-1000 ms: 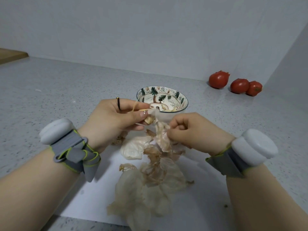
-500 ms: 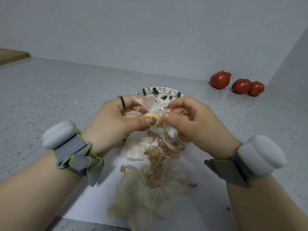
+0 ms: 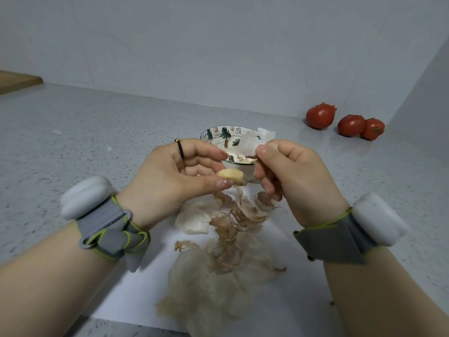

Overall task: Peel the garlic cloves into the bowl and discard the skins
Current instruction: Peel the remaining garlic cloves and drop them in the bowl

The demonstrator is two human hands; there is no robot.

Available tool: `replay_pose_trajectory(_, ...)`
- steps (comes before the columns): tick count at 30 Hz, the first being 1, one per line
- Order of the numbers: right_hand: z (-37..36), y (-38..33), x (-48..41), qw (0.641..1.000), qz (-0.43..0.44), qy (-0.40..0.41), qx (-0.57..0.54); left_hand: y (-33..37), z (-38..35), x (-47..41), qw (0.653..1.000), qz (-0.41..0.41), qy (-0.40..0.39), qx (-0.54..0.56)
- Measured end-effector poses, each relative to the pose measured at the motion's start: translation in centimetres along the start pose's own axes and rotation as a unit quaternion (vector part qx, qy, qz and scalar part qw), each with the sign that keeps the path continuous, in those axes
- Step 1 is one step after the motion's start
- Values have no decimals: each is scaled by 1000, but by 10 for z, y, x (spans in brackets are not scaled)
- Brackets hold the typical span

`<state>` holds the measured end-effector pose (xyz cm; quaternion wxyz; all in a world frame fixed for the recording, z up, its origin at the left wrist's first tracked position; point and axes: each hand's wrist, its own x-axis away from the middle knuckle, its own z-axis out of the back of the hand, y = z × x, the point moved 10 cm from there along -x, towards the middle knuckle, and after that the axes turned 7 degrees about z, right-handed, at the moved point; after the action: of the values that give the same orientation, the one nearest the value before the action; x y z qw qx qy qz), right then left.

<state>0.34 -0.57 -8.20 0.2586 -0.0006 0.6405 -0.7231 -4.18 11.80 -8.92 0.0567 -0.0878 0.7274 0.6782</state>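
On the speckled counter (image 3: pixel 97 142), skins (image 3: pixel 218 276) cover white paper (image 3: pixel 136 300).

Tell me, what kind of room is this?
Probably a home kitchen. There's a speckled counter, three tomatoes by the wall, and a painted bowl. The left hand holds a garlic clove; the right hand pinches a skin.
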Motion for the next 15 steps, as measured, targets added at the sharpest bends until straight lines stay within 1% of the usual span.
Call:
replay_pose_trajectory(4,12,-2,-2,999,13,45,-26,2,1,0,1000,-23,-4,-13)
replay_pose_trajectory(8,19,-10,-3,997,43,57,22,9,1,2,996,-68,5,-62)
replay_pose_trajectory(10,16,-12,-3,994,52,34,86,12,-1,3,990,-94,9,-105)
replay_pose_trajectory(12,8,-10,-2,988,51,-4,143,15,-6,5,979,-123,4,-162)
replay_pose_trajectory(15,-7,-10,0,980,60,-55,184,16,-6,7,966,-145,13,-216)
